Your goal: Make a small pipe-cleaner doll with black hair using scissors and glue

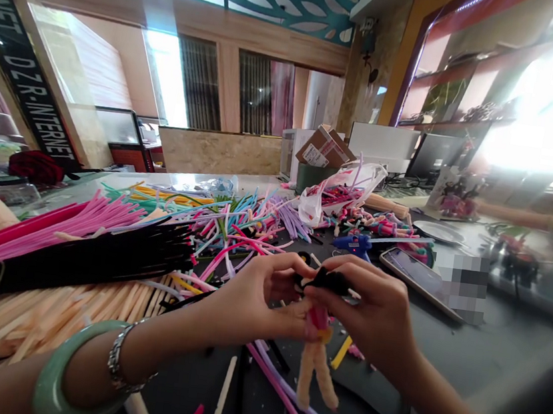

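Between my two hands is a small pipe-cleaner doll [317, 319] with a pink body, a yellow band at the waist and two cream legs hanging down. My left hand [265, 296] pinches it from the left around its upper part. With closed fingers, my right hand [370, 302] grips the black fuzzy piece [330, 281] at the doll's head. The head itself is mostly hidden by my fingers. Below the doll, purple and pink pipe cleaners [284, 389] lie on the dark table, and a short yellow piece [341, 353] lies beside its legs.
Bundles of black [73, 256], pink [104, 216] and cream pipe cleaners [66, 315] cover the left side. A blue glue gun [352, 244] and a phone [419, 278] lie beyond my right hand. Farther back are a plastic bag [312, 204] and a cardboard box [324, 147].
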### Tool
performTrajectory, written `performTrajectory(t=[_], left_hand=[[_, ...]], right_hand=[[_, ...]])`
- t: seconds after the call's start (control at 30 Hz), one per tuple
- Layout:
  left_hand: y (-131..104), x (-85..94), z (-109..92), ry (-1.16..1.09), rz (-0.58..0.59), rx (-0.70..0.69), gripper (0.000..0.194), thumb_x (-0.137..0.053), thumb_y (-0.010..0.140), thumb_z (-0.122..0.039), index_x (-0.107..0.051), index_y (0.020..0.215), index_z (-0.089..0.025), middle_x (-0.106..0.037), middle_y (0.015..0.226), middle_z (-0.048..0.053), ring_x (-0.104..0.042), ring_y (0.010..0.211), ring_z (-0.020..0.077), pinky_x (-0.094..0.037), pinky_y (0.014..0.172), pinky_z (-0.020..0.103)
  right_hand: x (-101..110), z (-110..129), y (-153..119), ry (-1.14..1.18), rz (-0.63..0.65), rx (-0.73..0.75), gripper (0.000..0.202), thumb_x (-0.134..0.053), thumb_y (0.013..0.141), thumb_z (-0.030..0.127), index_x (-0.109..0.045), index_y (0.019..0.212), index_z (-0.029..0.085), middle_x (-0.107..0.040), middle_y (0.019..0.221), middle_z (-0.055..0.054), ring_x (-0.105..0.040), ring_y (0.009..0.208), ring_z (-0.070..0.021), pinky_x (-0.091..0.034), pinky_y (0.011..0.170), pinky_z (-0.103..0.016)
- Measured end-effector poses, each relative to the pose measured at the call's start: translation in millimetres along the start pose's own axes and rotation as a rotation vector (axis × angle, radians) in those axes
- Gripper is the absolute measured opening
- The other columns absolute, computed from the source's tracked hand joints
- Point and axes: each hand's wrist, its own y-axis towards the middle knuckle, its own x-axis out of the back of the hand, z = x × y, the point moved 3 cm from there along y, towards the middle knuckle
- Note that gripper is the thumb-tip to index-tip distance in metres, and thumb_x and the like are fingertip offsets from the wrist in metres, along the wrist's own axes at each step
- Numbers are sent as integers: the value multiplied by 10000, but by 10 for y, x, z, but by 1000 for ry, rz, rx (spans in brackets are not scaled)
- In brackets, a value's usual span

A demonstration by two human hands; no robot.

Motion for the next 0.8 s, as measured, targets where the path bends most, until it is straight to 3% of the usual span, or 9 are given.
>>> performTrajectory(t=[0.13, 0.37, 0.6, 0.8], left_hand=[[-24, -1, -65, 159, 121, -75, 662, -802, 612, -11, -514, 1168, -224, -641, 1130, 29, -628, 1098, 161, -458, 1014, 280], [-33, 26, -128, 331, 222, -169, 605, -657, 758, -14, -503, 1297, -239, -591, 1280, 69, -597, 1189, 188, -437, 1070, 318], [7, 70, -59, 188, 108, -118, 492, -769, 733, -173, -612, 1196, -232, -647, 1177, 60, -649, 1084, 221, -553, 860, 284], [41, 88, -25, 22, -19, -98, 271, -772, 746, -269, -693, 984, -166, -686, 867, 22, -673, 826, 159, -530, 730, 239]], right_hand=[[92, -106, 57, 157, 50, -191, 125, -763, 758, 279, -665, 751, 202, -632, 721, 19, -563, 658, -113, -472, 600, -216], [109, -150, 81, 375, 56, -345, 159, -808, 683, 301, -706, 750, 200, -668, 709, 9, -604, 678, -140, -511, 631, -243], [87, -98, 71, 290, 48, -274, 129, -799, 697, 239, -690, 746, 192, -663, 722, 6, -606, 675, -139, -505, 617, -243], [66, -62, 63, 252, 33, -88, 171, -815, 677, 169, -645, 668, 184, -677, 774, -7, -626, 684, -134, -510, 617, -243]])
